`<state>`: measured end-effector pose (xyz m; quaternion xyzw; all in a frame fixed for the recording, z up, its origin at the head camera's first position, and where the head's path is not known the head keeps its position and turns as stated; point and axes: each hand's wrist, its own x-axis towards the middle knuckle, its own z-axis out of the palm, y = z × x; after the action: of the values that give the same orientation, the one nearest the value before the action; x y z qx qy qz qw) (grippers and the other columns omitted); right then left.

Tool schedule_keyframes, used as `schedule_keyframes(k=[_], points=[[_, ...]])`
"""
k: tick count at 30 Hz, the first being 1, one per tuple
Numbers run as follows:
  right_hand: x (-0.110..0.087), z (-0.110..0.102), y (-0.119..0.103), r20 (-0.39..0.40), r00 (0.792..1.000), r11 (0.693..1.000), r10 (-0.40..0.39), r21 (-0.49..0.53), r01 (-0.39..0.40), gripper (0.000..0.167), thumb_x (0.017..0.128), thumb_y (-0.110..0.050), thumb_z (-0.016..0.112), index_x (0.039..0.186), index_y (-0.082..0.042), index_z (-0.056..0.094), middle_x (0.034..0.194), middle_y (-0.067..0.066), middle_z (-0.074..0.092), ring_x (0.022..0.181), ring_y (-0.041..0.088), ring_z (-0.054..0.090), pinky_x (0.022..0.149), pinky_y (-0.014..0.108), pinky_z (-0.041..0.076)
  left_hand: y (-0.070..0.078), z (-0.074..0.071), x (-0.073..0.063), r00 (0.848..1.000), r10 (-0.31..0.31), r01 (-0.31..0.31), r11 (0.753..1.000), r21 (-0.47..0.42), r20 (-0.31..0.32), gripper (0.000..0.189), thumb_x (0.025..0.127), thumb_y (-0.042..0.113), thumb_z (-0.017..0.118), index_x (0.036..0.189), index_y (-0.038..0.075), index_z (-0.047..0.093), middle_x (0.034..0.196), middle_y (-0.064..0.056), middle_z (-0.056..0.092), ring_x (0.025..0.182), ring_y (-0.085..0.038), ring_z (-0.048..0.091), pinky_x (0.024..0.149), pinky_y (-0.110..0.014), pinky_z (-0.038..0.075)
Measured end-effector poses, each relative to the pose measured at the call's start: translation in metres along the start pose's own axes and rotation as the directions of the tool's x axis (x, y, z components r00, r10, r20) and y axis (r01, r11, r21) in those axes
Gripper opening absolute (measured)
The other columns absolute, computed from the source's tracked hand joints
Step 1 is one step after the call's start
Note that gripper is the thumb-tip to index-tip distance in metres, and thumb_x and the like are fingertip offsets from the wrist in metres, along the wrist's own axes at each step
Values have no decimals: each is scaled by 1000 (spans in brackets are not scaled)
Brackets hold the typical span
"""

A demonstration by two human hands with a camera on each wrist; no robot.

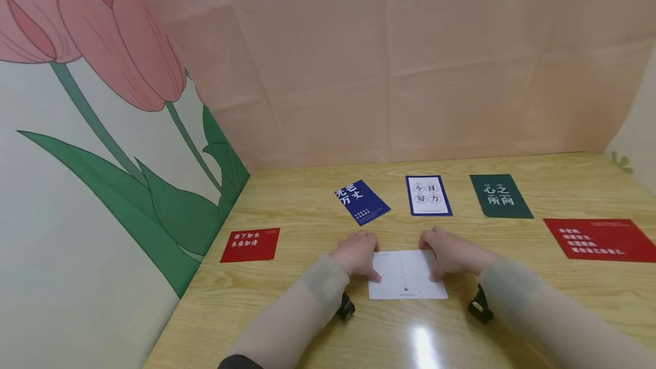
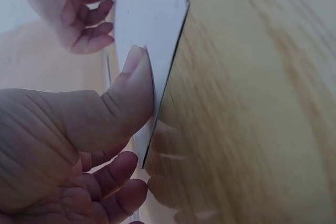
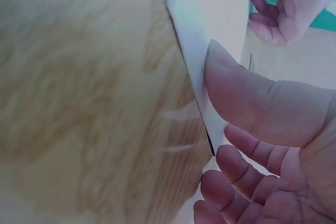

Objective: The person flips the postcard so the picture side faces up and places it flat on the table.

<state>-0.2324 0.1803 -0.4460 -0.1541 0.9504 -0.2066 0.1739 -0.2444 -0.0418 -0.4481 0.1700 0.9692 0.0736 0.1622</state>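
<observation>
A white card (image 1: pixel 407 275) with a thin line, a small arrow and faint print lies low over the wooden table between both hands. My left hand (image 1: pixel 356 255) pinches its left edge, the thumb flat on the upper face in the left wrist view and the other fingers curled by the edge. Opposite, my right hand (image 1: pixel 451 252) grips the right edge in the same way; its thumb (image 3: pixel 252 95) presses on the card's face in the right wrist view. The card's near edge stays close to the table surface.
Beyond the hands lie a dark blue card (image 1: pixel 366 206), a blue-bordered white card (image 1: pixel 429 206) and a green card (image 1: pixel 499 208). One red card (image 1: pixel 258 253) is at the left, another red card (image 1: pixel 605 226) at the right. A pink cloth (image 1: pixel 410 73) hangs behind the table (image 1: pixel 307 329).
</observation>
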Motion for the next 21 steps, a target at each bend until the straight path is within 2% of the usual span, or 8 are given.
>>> schedule_keyframes(k=[12, 21], points=[[6, 2, 3, 21, 999, 999, 34, 24, -34, 54, 63, -15, 89, 107, -12, 58, 99, 6, 52, 86, 26, 49, 76, 43, 47, 2, -2, 2, 999, -35, 35, 999, -3, 26, 59, 61, 40, 89, 110, 21, 60, 100, 6, 54, 94, -14, 48, 89, -36, 38], [7, 0, -1, 35, 998, 999, 45, 29, -46, 56, 62, -9, 87, 108, -11, 57, 102, 8, 52, 87, 27, 50, 75, 44, 48, 2, -2, 2, 999, -27, 26, 1000, 16, 23, 59, 61, 41, 88, 109, 21, 60, 100, 6, 55, 94, -14, 48, 88, -37, 39]])
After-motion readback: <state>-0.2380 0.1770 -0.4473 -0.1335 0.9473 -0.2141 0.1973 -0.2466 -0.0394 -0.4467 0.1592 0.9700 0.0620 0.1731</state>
